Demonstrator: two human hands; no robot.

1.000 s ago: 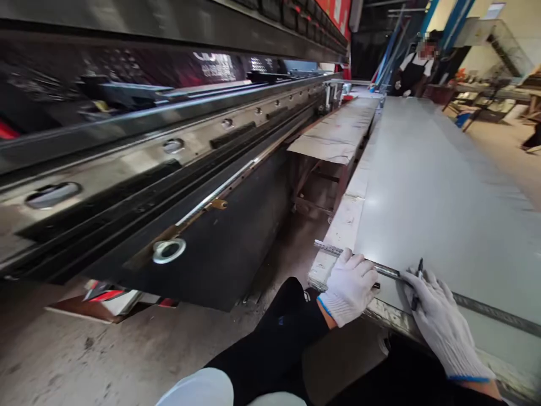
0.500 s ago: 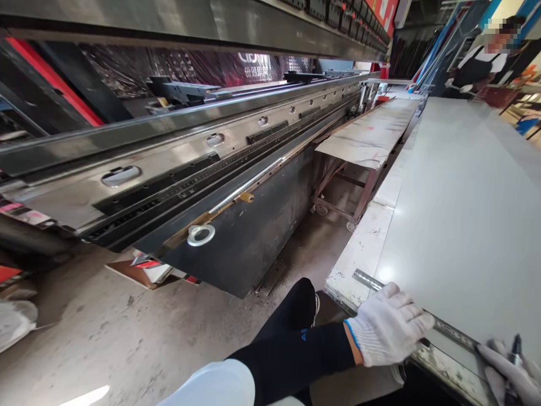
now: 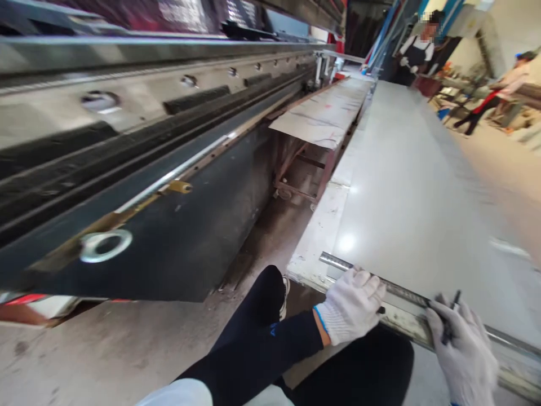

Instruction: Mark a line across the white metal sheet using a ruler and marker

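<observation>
A long steel ruler (image 3: 393,287) lies across the near edge of a large pale grey metal sheet (image 3: 422,186). My left hand (image 3: 350,304), in a white knitted glove with a blue cuff, is closed over the ruler. My right hand (image 3: 462,352), in the same kind of glove, holds a thin dark pen (image 3: 450,318) upright. Its tip is close to the ruler, but the glove hides the exact contact. The near end of the ruler sticks out past my left hand, over the sheet.
A large press brake (image 3: 139,101) with a black lower body fills the left. A rusty-framed bench (image 3: 321,118) topped with marked sheet stands beside the grey sheet. Further back stand a co-worker in a dark apron (image 3: 416,53) and another person (image 3: 502,90). Concrete floor lies below.
The view has swung and tilted. My right hand with the pen is now closer to my left hand than half a second ago. A second person has come into view at the far right.
</observation>
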